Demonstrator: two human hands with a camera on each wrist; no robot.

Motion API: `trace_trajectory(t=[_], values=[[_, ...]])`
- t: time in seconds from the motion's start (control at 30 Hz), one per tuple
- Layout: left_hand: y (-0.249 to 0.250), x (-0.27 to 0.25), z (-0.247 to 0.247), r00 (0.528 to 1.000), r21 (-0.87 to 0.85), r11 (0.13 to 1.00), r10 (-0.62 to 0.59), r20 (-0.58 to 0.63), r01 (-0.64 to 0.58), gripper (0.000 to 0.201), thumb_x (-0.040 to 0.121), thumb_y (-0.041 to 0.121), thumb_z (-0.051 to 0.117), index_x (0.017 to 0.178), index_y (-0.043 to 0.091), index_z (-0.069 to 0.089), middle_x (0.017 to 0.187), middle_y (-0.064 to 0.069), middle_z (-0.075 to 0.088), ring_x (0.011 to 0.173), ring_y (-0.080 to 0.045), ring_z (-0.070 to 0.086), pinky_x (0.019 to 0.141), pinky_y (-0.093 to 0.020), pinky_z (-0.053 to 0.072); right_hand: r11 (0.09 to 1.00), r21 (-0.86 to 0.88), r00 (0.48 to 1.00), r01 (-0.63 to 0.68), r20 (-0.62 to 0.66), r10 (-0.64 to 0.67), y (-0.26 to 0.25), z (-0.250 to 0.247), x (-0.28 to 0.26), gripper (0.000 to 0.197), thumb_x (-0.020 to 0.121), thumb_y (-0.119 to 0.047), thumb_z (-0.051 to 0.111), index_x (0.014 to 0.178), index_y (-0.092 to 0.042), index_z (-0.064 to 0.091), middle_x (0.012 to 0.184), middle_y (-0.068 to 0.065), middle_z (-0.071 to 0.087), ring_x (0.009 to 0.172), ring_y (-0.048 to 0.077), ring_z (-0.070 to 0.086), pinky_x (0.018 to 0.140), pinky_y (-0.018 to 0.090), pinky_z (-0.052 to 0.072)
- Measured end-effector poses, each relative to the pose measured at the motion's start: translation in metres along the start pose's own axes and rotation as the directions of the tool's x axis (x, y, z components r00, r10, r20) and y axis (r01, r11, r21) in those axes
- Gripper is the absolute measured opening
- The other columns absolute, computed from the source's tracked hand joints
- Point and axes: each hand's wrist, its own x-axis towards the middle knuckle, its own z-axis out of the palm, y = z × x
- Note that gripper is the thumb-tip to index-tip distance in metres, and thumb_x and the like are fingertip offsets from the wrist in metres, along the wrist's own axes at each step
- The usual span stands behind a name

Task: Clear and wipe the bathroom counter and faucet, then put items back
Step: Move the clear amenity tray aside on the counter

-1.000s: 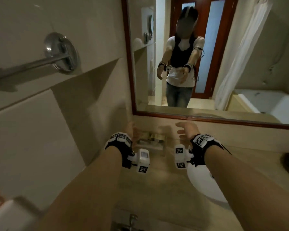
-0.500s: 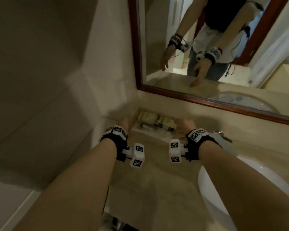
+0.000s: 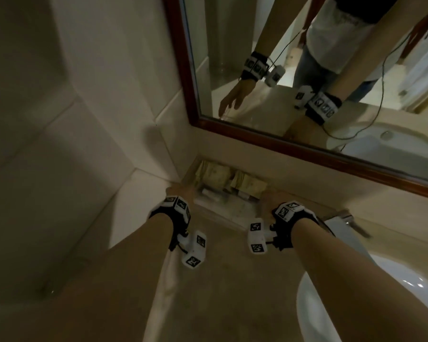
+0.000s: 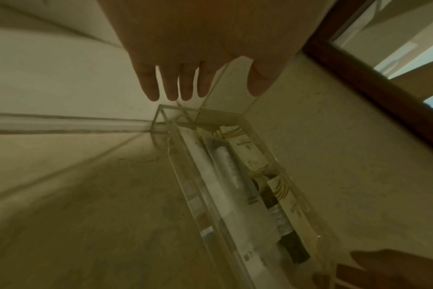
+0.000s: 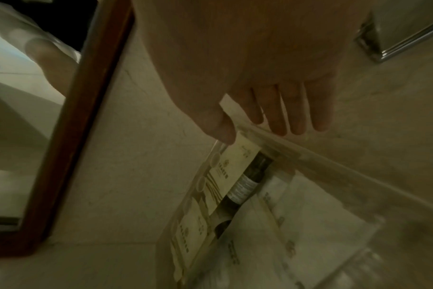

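The clearing step was judged to be in hand, with nothing yet lifted. A clear tray (image 3: 223, 211) of toiletries was set in the back left corner of the counter (image 3: 232, 280), against the wall under the mirror (image 3: 307, 95). The left hand (image 3: 181, 191) was held at the tray's left end and the right hand (image 3: 267, 201) at its right end, both with fingers straight and spread, closed on nothing. In the right wrist view the thumb and fingertips (image 5: 294, 121) were seen at the tray's rim; whether contact was made could not be told.

The next move was judged to call for both ends to be gripped together and the tray raised level, since loose sachets (image 4: 225, 176) and a dark bottle (image 4: 279, 215) were lying inside.

The basin (image 3: 331, 304) and the faucet (image 3: 346, 218) were placed just right of the right hand. Little room was left behind the tray by the wall.
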Motion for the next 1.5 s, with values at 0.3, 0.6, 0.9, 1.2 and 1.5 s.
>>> trace_trajectory(t=[0.3,0.6,0.9,1.2,1.5], values=[[0.017,0.043,0.021,0.972,-0.443,0.871,-0.235,0.003,0.212,0.081,0.085,0.046,0.058,0.147,0.006,0.023,0.146,-0.016,0.029,0.128,-0.036,0.039,0.105,-0.043,0.038,0.972,-0.215,0.995,0.09,-0.023,-0.097,0.002,0.009,0.038,0.029,0.099,-0.012,0.041,0.126,-0.004,0.047,0.126,0.02,0.054,0.112,0.033,0.055,0.09,0.04,0.049],[0.015,0.049,0.027,0.969,-0.583,0.791,-0.244,-0.023,0.186,0.087,0.05,0.042,0.062,0.126,0.003,0.048,0.123,-0.015,0.054,0.107,-0.034,0.057,0.093,-0.044,0.05,0.981,-0.129,0.986,0.148,-0.062,-0.157,0.004,0.013,0.043,0.029,0.099,-0.012,0.041,0.127,-0.004,0.042,0.122,0.019,0.057,0.104,0.031,0.059,0.083,0.035,0.048],[-0.004,0.003,0.042,0.955,-0.522,0.822,-0.294,-0.046,0.228,0.045,0.09,0.027,0.054,0.124,-0.002,0.053,0.13,-0.021,0.052,0.119,-0.033,0.051,0.102,-0.041,0.042,0.991,-0.087,0.993,0.1,-0.061,-0.106,-0.006,0.025,0.024,0.013,0.1,-0.016,0.041,0.091,-0.008,0.046,0.103,0.014,0.053,0.106,0.02,0.052,0.073,0.033,0.041],[-0.024,-0.011,0.059,0.983,-0.266,0.949,-0.148,0.106,0.171,0.072,0.093,0.05,0.046,0.151,0.02,0.015,0.155,-0.013,0.019,0.139,-0.035,0.022,0.114,-0.043,0.023,0.989,0.144,0.999,-0.038,-0.026,0.042,0.003,0.043,0.014,0.024,0.099,-0.015,0.041,0.121,-0.006,0.045,0.119,0.016,0.057,0.099,0.028,0.06,0.085,0.034,0.047],[-0.017,0.0,0.062,0.975,-0.45,0.866,-0.201,0.091,0.22,0.047,0.097,0.034,0.045,0.136,0.008,0.046,0.141,-0.017,0.044,0.12,-0.032,0.049,0.093,-0.032,0.04,0.817,0.555,0.984,-0.154,0.011,0.178,0.007,0.075,0.031,0.02,0.094,-0.03,0.047,0.1,-0.013,0.057,0.115,0.01,0.054,0.068,0.01,0.043,0.07,0.028,0.036]])
